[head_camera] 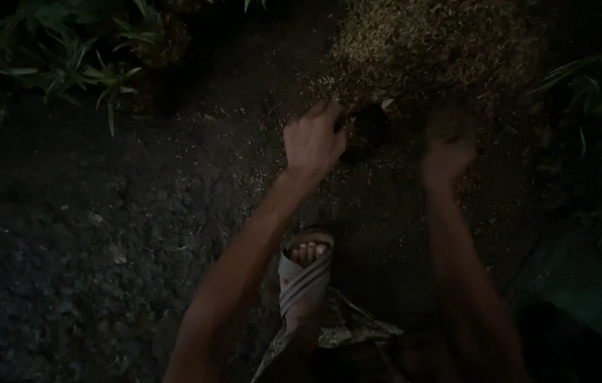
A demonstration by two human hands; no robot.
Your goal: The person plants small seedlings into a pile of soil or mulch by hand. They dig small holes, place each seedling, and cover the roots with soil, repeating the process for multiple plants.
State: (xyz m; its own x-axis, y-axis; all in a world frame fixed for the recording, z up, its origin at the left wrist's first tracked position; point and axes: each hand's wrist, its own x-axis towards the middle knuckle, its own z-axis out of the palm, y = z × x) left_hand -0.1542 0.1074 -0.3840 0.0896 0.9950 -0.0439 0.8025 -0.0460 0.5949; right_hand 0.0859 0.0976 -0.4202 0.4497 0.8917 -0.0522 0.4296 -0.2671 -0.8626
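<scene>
- I am crouching over dark, crumbly bare soil (102, 241) in very dim light, with both my arms reaching forward and down.
- My left hand (313, 142) is curling closed around the rim of a small, dark, round pot or planting bag (370, 128) (too dark to tell which); the fingers are wrapped over its near edge and are holding it steady at the foot of the heap.
- That small dark container is sitting on the ground right at the near edge of a pale, straw-coloured heap of loose husks or chaff (428, 50), which is spreading across the upper middle of the view.
- My right hand (448, 149) is blurring with motion just to the right of the container, over the scattered edge of the heap; I cannot tell how far its fingers are open, or whether they are carrying any of the husk material.
- As far as I can judge, the filling is somewhere in its early or middle part: the container is in place and gripped, yet its inside is reading as a black hollow, so how much has gone in is hidden.
- The heap is looking large, so plenty of material is lying there.
- My foot in a pale, striped-strap sandal (306, 273) is planted between my forearms, toes pointing toward the heap.
- Clumps of green, narrow-leaved plants (81, 64) are growing at the upper left, well apart from my hands, and more long green leaves (599, 120) are leaning in along the right edge.
</scene>
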